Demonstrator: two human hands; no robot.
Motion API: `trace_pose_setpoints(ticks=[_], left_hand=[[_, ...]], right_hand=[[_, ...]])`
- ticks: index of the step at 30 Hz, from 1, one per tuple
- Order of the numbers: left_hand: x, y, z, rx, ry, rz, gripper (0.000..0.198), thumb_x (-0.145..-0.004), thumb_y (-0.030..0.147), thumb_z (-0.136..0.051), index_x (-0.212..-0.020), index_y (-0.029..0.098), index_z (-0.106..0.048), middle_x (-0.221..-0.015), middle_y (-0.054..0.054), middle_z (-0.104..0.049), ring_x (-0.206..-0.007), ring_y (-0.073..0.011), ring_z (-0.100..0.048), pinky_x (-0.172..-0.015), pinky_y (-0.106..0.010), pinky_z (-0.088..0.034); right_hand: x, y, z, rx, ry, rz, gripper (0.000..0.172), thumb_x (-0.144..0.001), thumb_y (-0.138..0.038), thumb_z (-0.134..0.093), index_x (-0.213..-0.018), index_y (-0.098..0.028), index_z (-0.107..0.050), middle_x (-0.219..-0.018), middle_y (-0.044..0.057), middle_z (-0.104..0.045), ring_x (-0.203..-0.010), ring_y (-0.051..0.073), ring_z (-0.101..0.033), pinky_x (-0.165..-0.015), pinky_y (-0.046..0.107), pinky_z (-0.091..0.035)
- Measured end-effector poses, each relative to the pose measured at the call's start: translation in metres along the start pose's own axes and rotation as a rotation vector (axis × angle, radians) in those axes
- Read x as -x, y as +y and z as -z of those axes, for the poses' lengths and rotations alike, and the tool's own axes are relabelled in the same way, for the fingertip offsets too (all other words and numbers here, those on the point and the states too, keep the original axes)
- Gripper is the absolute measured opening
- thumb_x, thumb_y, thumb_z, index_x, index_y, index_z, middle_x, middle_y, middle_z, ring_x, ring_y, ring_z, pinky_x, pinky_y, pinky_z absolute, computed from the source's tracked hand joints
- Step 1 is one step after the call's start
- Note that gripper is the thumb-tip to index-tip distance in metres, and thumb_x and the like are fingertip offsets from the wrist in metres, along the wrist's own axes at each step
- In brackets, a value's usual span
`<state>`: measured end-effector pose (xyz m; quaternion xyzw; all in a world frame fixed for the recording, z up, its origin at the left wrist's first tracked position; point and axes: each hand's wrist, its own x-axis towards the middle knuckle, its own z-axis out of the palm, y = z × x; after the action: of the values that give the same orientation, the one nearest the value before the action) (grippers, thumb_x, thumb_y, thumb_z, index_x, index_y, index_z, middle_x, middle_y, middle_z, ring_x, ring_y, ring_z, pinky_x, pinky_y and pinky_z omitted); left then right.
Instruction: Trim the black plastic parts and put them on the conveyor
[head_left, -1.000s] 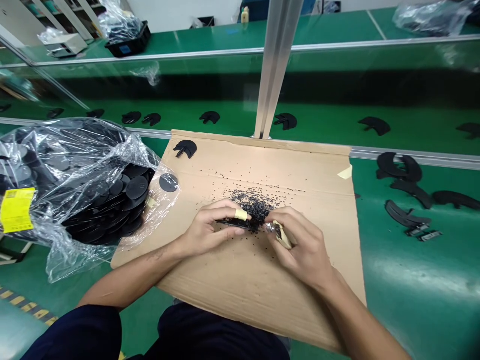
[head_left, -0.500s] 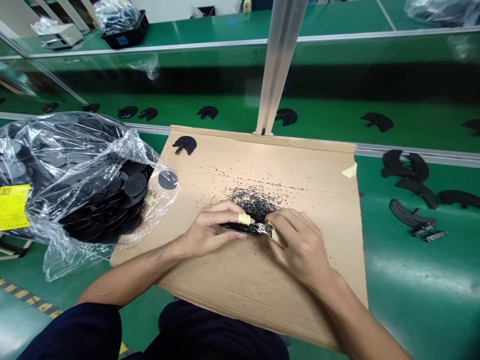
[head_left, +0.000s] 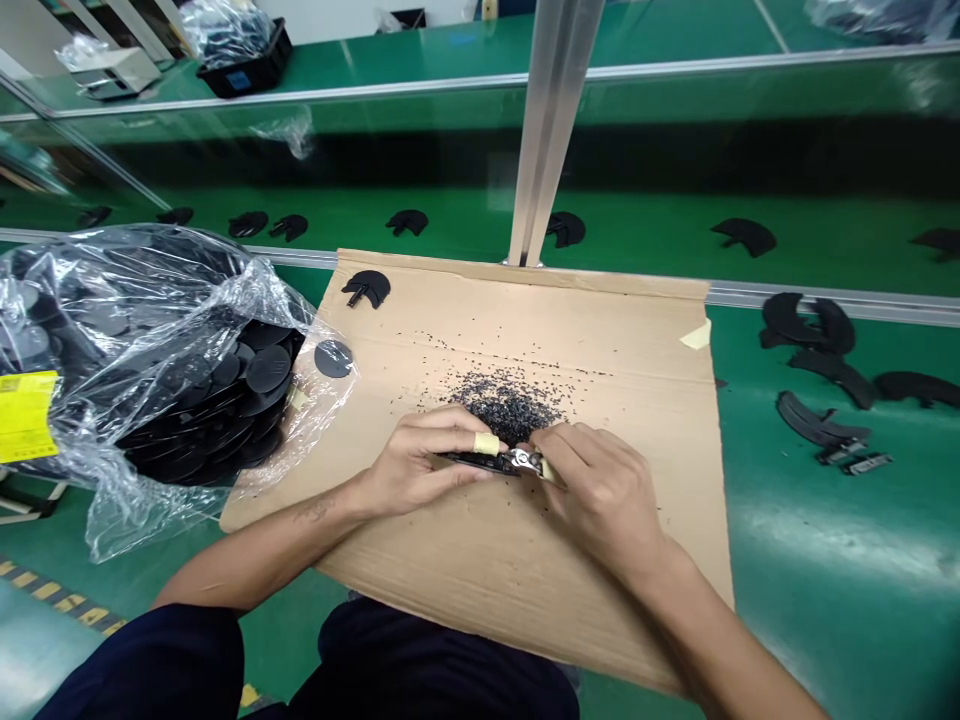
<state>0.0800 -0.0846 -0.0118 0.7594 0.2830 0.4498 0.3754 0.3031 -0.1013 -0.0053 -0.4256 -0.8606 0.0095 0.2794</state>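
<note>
My left hand (head_left: 424, 462) pinches a thin black plastic piece (head_left: 480, 460) by its edge. Yellowish tape wraps one of that hand's fingers. My right hand (head_left: 600, 485) is closed around small metal cutting pliers (head_left: 525, 459), whose head meets the right end of the black piece. The jaws are too small to make out, and most of the handles are hidden in my palm. Just beyond both hands, a heap of tiny black plastic bits (head_left: 514, 410) lies on a cardboard sheet (head_left: 465, 570).
At the left, a clear plastic bag (head_left: 142, 290) spills black discs (head_left: 262, 400). A loose disc (head_left: 333, 358) and a curved black part (head_left: 367, 288) lie on the cardboard. Several curved parts (head_left: 832, 380) rest on the green table at right. A metal post (head_left: 551, 150) rises behind the cardboard.
My right hand has squeezed tighter on the pliers, with less of the handles showing. The black piece has tilted slightly in my left hand. The view has shifted a little.
</note>
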Motion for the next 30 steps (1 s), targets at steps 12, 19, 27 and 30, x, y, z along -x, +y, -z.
trace_pose_setpoints(ticks=[12, 19, 27, 30], left_hand=[[-0.007, 0.008, 0.006, -0.169, -0.095, -0.039, 0.025, -0.090, 0.024, -0.071, -0.115, 0.018, -0.070, -0.090, -0.006, -0.071, -0.083, -0.0167, -0.062, -0.075, -0.032, -0.050], [-0.010, 0.000, 0.006, -0.313, -0.012, -0.125, 0.023, -0.092, 0.023, -0.068, -0.113, 0.015, -0.068, -0.093, -0.008, -0.071, -0.083, -0.0168, -0.065, -0.070, -0.029, -0.053], [-0.007, -0.005, 0.011, -0.159, 0.151, -0.015, 0.023, -0.089, 0.015, -0.071, -0.111, 0.016, -0.068, -0.098, -0.008, -0.071, -0.093, -0.0164, -0.068, -0.081, -0.031, -0.059], [-0.005, -0.005, 0.013, -0.103, 0.139, 0.011, 0.014, -0.089, 0.012, -0.067, -0.102, 0.017, -0.071, -0.099, -0.008, -0.070, -0.095, -0.0162, -0.067, -0.083, -0.031, -0.058]], right_hand=[[0.000, 0.001, -0.004, 0.130, 0.014, -0.022, 0.025, -0.091, -0.005, -0.044, -0.078, -0.018, -0.061, -0.064, 0.002, -0.059, -0.061, 0.016, -0.046, -0.058, 0.030, -0.033], [-0.005, 0.005, -0.003, 0.112, 0.013, -0.095, 0.015, -0.098, -0.028, -0.048, -0.088, -0.019, -0.055, -0.073, 0.004, -0.061, -0.065, 0.018, -0.051, -0.059, 0.029, -0.035], [-0.007, 0.008, -0.002, -0.121, 0.065, -0.099, 0.026, -0.093, -0.020, -0.052, -0.118, -0.017, -0.051, -0.097, 0.011, -0.060, -0.085, 0.024, -0.057, -0.070, 0.034, -0.046], [-0.006, 0.009, 0.000, -0.061, 0.053, -0.117, 0.031, -0.093, -0.018, -0.051, -0.124, -0.020, -0.052, -0.106, 0.013, -0.059, -0.097, 0.028, -0.054, -0.077, 0.040, -0.046]])
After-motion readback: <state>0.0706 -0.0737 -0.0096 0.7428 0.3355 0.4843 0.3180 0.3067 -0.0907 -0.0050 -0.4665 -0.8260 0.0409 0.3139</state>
